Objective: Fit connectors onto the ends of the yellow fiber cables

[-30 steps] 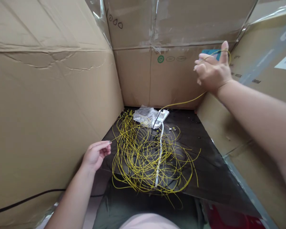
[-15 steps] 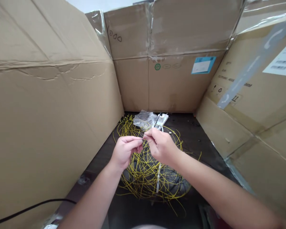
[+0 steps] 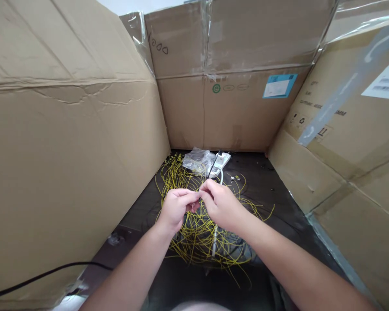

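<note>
A tangle of thin yellow wires (image 3: pixel 201 242) lies on a dark table top (image 3: pixel 278 216) walled in by cardboard boxes. My left hand (image 3: pixel 176 208) and my right hand (image 3: pixel 221 204) meet above the tangle, fingertips pinched together on a yellow wire strand between them. Both hands are closed in a pinch. Behind them a crumpled clear plastic bag (image 3: pixel 196 160) and a small white device (image 3: pixel 223 160) with a white cable (image 3: pixel 215 235) lie near the back wall.
Tall cardboard boxes stand at the left (image 3: pixel 68 151), at the back (image 3: pixel 233 86) and at the right (image 3: pixel 350 142). A black cable (image 3: pixel 45 276) runs along the lower left. Small loose parts (image 3: pixel 235 178) lie behind the wires.
A second ago my right hand was raised high at the right, pulling a yellow wire, and my left was low at the left. Both have come together over the tangle and stay pinched there.
</note>
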The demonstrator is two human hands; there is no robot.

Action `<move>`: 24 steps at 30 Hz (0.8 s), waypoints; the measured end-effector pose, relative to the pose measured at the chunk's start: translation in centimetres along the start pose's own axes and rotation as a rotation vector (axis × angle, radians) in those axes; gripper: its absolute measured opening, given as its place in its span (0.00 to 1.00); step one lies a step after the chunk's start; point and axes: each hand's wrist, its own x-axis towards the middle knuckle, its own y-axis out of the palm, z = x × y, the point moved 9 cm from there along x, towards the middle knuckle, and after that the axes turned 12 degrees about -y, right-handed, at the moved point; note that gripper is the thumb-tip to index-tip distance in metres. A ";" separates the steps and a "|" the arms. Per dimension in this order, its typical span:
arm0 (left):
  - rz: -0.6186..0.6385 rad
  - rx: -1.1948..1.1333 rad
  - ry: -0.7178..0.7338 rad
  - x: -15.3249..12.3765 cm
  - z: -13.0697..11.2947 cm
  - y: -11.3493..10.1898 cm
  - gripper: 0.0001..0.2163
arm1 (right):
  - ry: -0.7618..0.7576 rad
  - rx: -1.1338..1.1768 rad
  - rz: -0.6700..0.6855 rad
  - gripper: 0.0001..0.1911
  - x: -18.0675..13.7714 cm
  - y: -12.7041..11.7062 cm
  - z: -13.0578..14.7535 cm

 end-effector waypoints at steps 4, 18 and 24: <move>-0.004 -0.004 -0.011 0.4 0.9 0.3 0.05 | -0.048 -0.069 -0.004 0.05 -0.7 0.8 -0.8; 0.078 -0.219 -0.091 2.8 3.1 2.6 0.07 | 0.041 -0.023 -0.144 0.05 -2.3 -1.5 -5.2; 0.412 -0.260 -0.106 5.0 3.0 6.2 0.10 | 0.177 0.210 -0.246 0.06 -3.0 -2.4 -9.0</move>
